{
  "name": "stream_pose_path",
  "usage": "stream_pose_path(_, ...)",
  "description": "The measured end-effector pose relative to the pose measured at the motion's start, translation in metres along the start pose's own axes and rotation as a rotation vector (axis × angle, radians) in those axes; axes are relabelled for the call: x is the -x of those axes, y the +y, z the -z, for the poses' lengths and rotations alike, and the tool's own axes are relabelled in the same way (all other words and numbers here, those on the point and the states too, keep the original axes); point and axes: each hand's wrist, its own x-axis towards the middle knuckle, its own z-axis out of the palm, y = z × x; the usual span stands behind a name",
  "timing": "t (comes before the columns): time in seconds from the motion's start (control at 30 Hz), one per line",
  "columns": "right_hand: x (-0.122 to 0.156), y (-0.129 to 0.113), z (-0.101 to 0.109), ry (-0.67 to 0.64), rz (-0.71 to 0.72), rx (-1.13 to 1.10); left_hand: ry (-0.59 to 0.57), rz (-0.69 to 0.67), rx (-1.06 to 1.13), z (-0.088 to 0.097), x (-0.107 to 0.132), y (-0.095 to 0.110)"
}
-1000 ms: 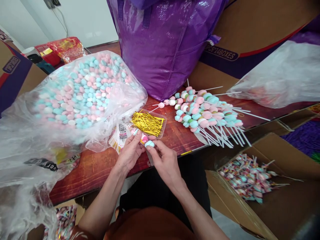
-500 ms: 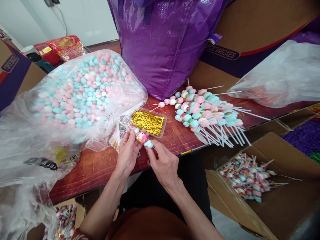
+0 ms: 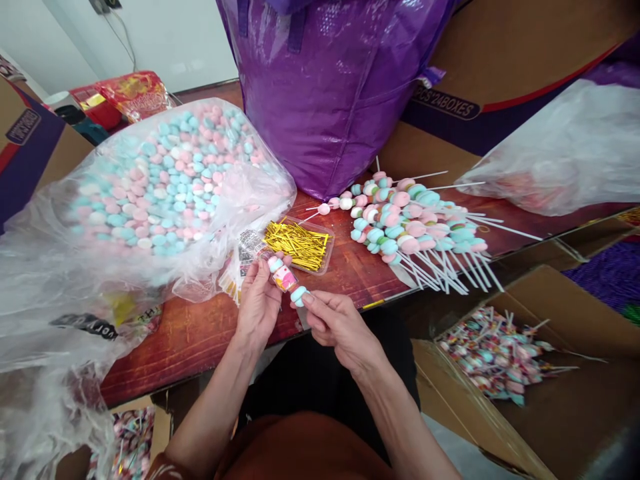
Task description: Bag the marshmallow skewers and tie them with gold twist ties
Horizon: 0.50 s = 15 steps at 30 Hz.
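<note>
My left hand is closed around a small clear printed wrapper with marshmallow candies showing inside it. Out of the wrapper's near end stick pale blue pieces of a marshmallow skewer. My right hand pinches the skewer at that near end; its stick is hidden by the fingers. Just beyond my hands, a clear plastic tray holds gold twist ties. Beside my left fingers lie flat printed wrappers.
Left stands a big clear bag of pink, blue and white marshmallows. A purple bag rises behind. Unwrapped marshmallow skewers are piled at right. Below right, an open carton contains wrapped skewers, near the table edge.
My right hand has moved slightly right and down, its fingers now pinching the skewer's near end. More of the blue pieces and the wrapper show between my hands.
</note>
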Motion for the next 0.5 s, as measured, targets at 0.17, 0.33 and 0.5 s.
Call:
stream_pose_path(0.17,0.001,0.001,0.001,-0.007,-0.018,0.007,0.015,-0.023,-0.047,0.0,0.0,0.001)
stream_pose_path(0.33,-0.007,0.005,-0.006,0.106,0.17,0.204,-0.089,-0.029,-0.181,-0.001,0.008,-0.003)
stream_pose_path(0.5,-0.011,0.008,-0.01,0.195,0.353,0.449,-0.124,0.025,-0.238,0.001,0.014,-0.001)
